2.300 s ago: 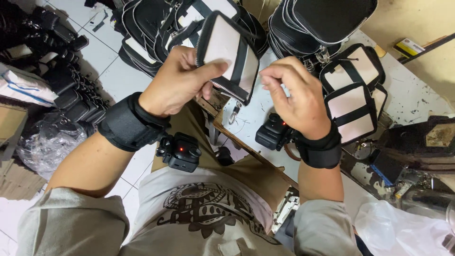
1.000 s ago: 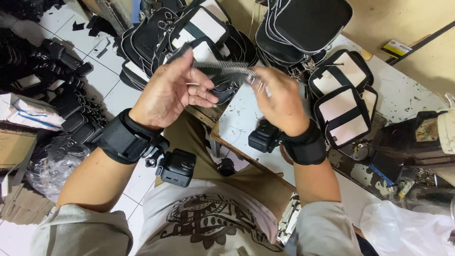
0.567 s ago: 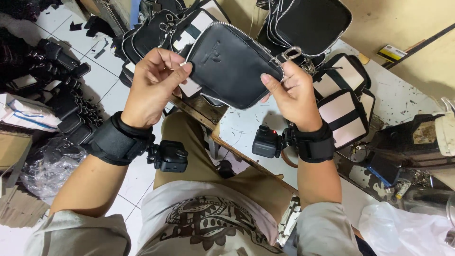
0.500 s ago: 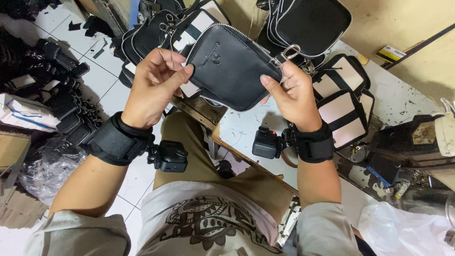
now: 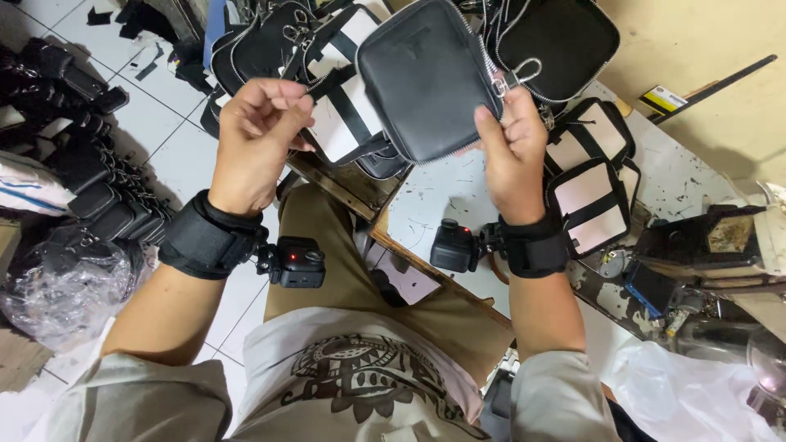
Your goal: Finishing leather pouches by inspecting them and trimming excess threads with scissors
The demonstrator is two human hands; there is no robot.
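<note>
My right hand [image 5: 512, 151] grips a black zipped leather pouch [image 5: 426, 78] by its right edge, thumb on the front, near the metal zip ring. The pouch is held up, tilted, over a stack of black-and-white bags [image 5: 332, 123]. My left hand [image 5: 254, 135] hangs just left of the pouch, clear of it, with its fingers curled in and nothing in them. Both wrists wear black bands, each with a small camera [image 5: 299, 262].
More black-and-white bags [image 5: 585, 192] and a large black bag [image 5: 565, 37] lie on the scuffed white table [image 5: 426, 196]. Dark machine parts [image 5: 712, 245] sit at the right. On the tiled floor to the left are black bags [image 5: 90, 172] and crumpled clear plastic [image 5: 57, 290].
The pouch was turned from its white face to its black back. My left hand has now let go of its left edge, and my right hand alone holds it, further right.
</note>
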